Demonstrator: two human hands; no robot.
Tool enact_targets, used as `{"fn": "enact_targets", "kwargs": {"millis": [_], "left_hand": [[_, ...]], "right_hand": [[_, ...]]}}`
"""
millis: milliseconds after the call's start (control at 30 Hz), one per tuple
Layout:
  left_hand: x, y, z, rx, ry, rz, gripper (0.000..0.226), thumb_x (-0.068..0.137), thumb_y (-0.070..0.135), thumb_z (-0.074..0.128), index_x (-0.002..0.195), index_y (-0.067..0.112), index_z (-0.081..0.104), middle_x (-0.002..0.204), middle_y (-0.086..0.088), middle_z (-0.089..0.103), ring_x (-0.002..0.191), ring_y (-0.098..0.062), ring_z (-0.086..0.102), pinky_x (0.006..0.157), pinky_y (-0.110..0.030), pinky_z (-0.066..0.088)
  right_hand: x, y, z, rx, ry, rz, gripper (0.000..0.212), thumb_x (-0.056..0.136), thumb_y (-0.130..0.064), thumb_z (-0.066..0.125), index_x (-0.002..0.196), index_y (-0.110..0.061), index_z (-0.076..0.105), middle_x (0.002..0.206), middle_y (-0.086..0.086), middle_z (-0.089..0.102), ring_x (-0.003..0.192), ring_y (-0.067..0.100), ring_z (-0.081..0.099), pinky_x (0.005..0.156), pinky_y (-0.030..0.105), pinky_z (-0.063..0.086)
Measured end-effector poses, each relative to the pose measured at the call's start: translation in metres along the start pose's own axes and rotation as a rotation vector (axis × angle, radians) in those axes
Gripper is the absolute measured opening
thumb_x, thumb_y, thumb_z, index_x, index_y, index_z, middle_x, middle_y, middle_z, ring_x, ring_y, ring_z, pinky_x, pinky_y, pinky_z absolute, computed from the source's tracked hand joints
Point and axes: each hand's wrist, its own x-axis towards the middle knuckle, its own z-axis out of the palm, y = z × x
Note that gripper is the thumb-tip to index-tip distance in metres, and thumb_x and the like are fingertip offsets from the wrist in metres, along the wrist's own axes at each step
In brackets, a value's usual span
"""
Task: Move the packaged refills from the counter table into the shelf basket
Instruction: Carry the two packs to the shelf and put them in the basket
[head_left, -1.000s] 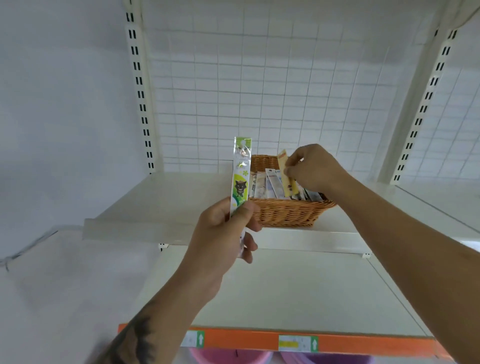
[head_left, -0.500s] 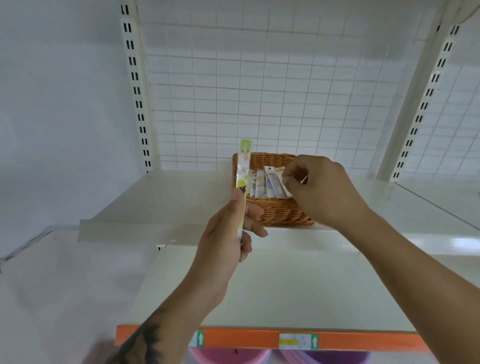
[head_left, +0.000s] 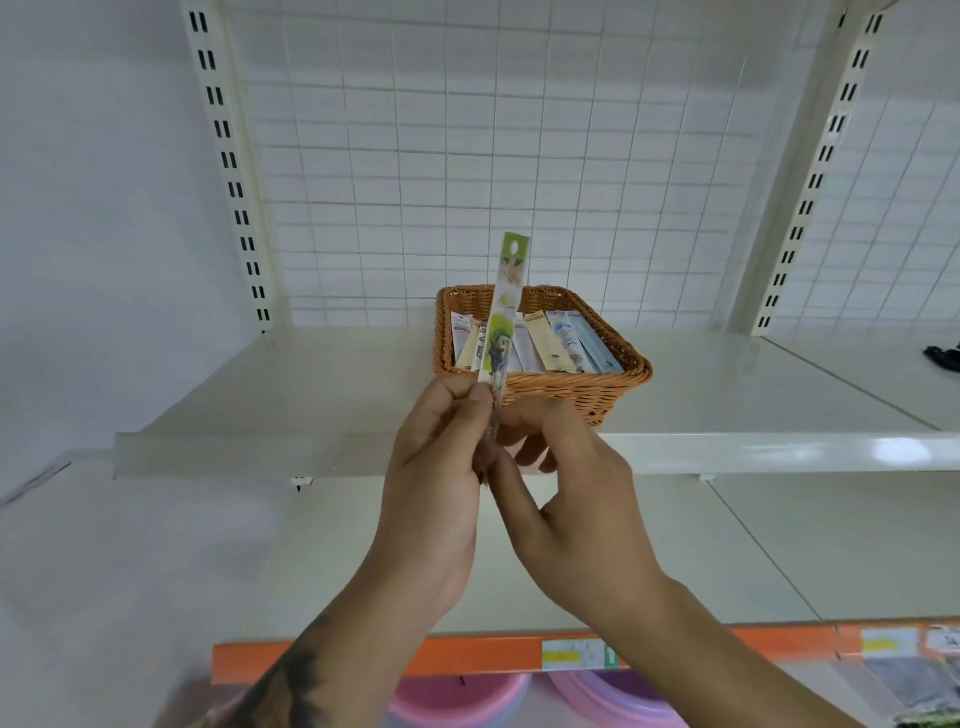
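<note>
White wire grid backs the shelf (head_left: 311, 384), with the basket (head_left: 597, 389) near its front edge, refills (head_left: 540, 345) lying inside. Left hand (head_left: 436, 467) pinches a green refill (head_left: 504, 317) upright in front of the basket, grip tight on its lower end. Right hand (head_left: 571, 493) meets it there, fingers curled at the packet's bottom

bare forearms, dark, blurry left-forearm tattoo (head_left: 293, 691)
</note>
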Motion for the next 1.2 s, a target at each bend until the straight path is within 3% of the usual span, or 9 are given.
{"fn": "enact_targets", "kwargs": {"millis": [133, 233, 400, 467, 600, 733, 833, 1033, 1200], "left_hand": [[0.003, 0.005, -0.001, 0.063, -0.028, 0.057, 0.016, 0.092, 0.028, 0.059, 0.093, 0.016, 0.07, 0.076, -0.011, 0.059, 0.075, -0.027, 0.054, 0.066, -0.034, 0.043], [0.006, 0.011, -0.008, 0.257, -0.043, 0.139, 0.017, 0.094, 0.03, 0.06, 0.1, 0.019, 0.072, 0.094, -0.008, 0.074, 0.086, -0.023, 0.068, 0.075, -0.035, 0.054], [0.005, 0.004, -0.048, 0.891, 0.125, 0.483, 0.014, 0.097, 0.036, 0.059, 0.106, 0.029, 0.066, 0.108, 0.018, 0.069, 0.106, -0.007, 0.064, 0.092, -0.03, 0.048], [0.005, -0.006, -0.067, 1.23, 0.128, 0.579, 0.026, 0.097, 0.041, 0.053, 0.115, 0.026, 0.065, 0.115, 0.011, 0.067, 0.111, -0.014, 0.061, 0.099, -0.037, 0.044], [0.006, -0.029, -0.092, 1.744, 0.005, 0.496, 0.052, 0.099, 0.053, 0.045, 0.14, 0.022, 0.055, 0.138, -0.008, 0.058, 0.134, -0.034, 0.048, 0.123, -0.055, 0.02], [0.007, -0.035, -0.102, 1.822, -0.058, 0.538, 0.061, 0.1, 0.054, 0.044, 0.151, 0.02, 0.045, 0.15, -0.012, 0.048, 0.145, -0.04, 0.037, 0.126, -0.058, 0.013], [0.007, -0.033, -0.104, 1.821, -0.063, 0.558, 0.061, 0.101, 0.054, 0.042, 0.153, 0.022, 0.043, 0.152, -0.01, 0.047, 0.147, -0.037, 0.036, 0.127, -0.056, 0.011], [0.008, -0.035, -0.108, 1.806, -0.074, 0.577, 0.062, 0.099, 0.053, 0.047, 0.153, 0.022, 0.043, 0.151, -0.011, 0.047, 0.146, -0.037, 0.036, 0.127, -0.054, 0.008], [0.011, -0.036, -0.114, 1.8, -0.113, 0.608, 0.07, 0.095, 0.053, 0.052, 0.156, 0.021, 0.04, 0.155, -0.013, 0.043, 0.148, -0.039, 0.033, 0.126, -0.056, 0.009]], "right_hand": [[0.017, 0.0, -0.009, 0.018, 0.044, 0.012, 0.022, 0.096, -0.006, 0.067, 0.113, -0.017, 0.061, 0.089, -0.013, 0.066, 0.082, -0.002, 0.06, 0.076, 0.005, 0.04], [0.035, -0.002, -0.019, 0.05, 0.021, 0.047, 0.026, 0.094, 0.0, 0.068, 0.114, -0.016, 0.064, 0.082, -0.017, 0.065, 0.076, -0.006, 0.061, 0.071, 0.004, 0.042], [0.084, 0.0, -0.038, 0.01, -0.045, 0.232, 0.023, 0.095, -0.009, 0.065, 0.11, -0.026, 0.067, 0.076, -0.015, 0.066, 0.065, 0.003, 0.06, 0.063, 0.015, 0.045], [0.115, 0.01, -0.044, 0.004, -0.129, 0.394, 0.021, 0.097, -0.01, 0.064, 0.107, -0.027, 0.069, 0.077, -0.006, 0.07, 0.055, 0.006, 0.055, 0.056, 0.02, 0.043], [0.155, 0.032, -0.042, -0.108, -0.329, 0.641, 0.02, 0.093, -0.001, 0.065, 0.105, -0.015, 0.074, 0.099, 0.007, 0.074, 0.071, 0.017, 0.06, 0.057, 0.023, 0.042], [0.16, 0.045, -0.028, -0.316, -0.536, 0.693, 0.023, 0.092, -0.002, 0.064, 0.113, -0.001, 0.074, 0.111, 0.016, 0.072, 0.079, 0.017, 0.059, 0.069, 0.033, 0.051], [0.16, 0.046, -0.017, -0.404, -0.529, 0.694, 0.024, 0.092, -0.005, 0.062, 0.112, -0.002, 0.075, 0.12, 0.022, 0.071, 0.093, 0.029, 0.069, 0.085, 0.04, 0.058], [0.15, 0.034, -0.017, -0.442, -0.393, 0.623, 0.026, 0.093, -0.004, 0.058, 0.103, -0.019, 0.078, 0.104, -0.003, 0.07, 0.087, 0.013, 0.062, 0.059, 0.018, 0.045], [0.087, 0.007, -0.023, -0.394, -0.114, 0.289, 0.014, 0.095, -0.018, 0.062, 0.103, -0.024, 0.073, 0.1, -0.009, 0.065, 0.086, 0.002, 0.06, 0.069, 0.005, 0.041]]}}
